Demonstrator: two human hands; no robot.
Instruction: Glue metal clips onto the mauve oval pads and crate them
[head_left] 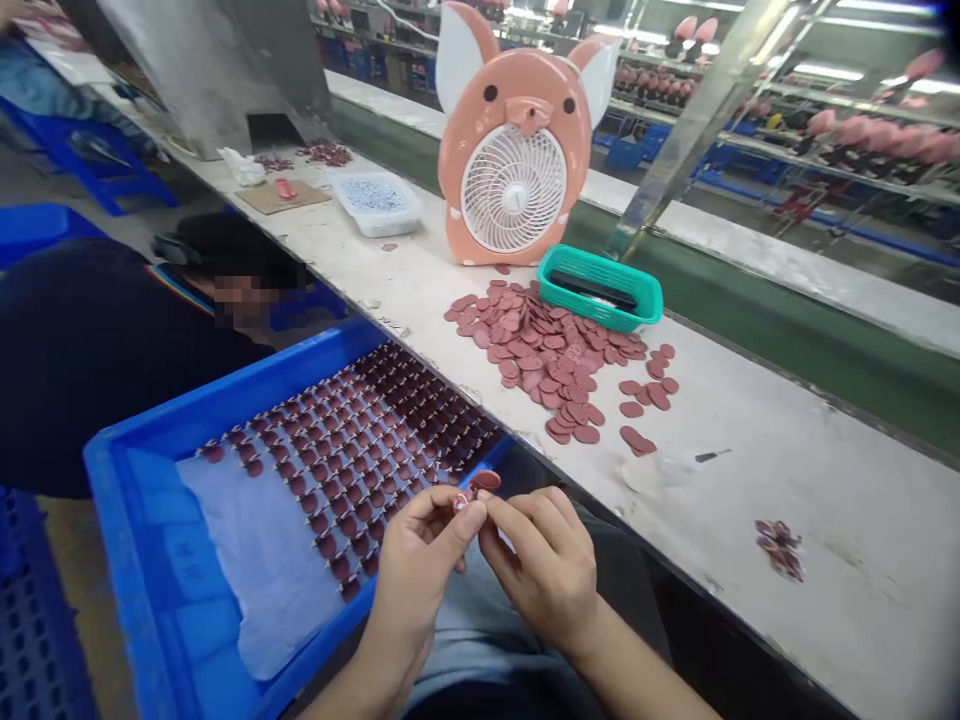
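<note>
My left hand (427, 548) is closed, its thumb and forefinger pinching a small part with a pale, shiny tip. Attached to or touching that part is a reddish-brown oval piece (486, 481), which sticks up between both hands. With thumb and forefinger, my right hand (541, 560) grips the same small work from the other side; the exact join is hidden by the fingertips. Just left of my hands, a blue tray (120, 520) holds rows of similar dark red ovals (322, 470) with light-coloured ends, on a whitish sheet (262, 590).
Many loose reddish-brown ovals (540, 350) lie heaped on the white bench (720, 400). Behind them stand a pig-shaped fan (517, 150) and a green basket (600, 312). A small cluster of dark red parts (780, 550) lies right. A person (112, 350) bends beside the tray.
</note>
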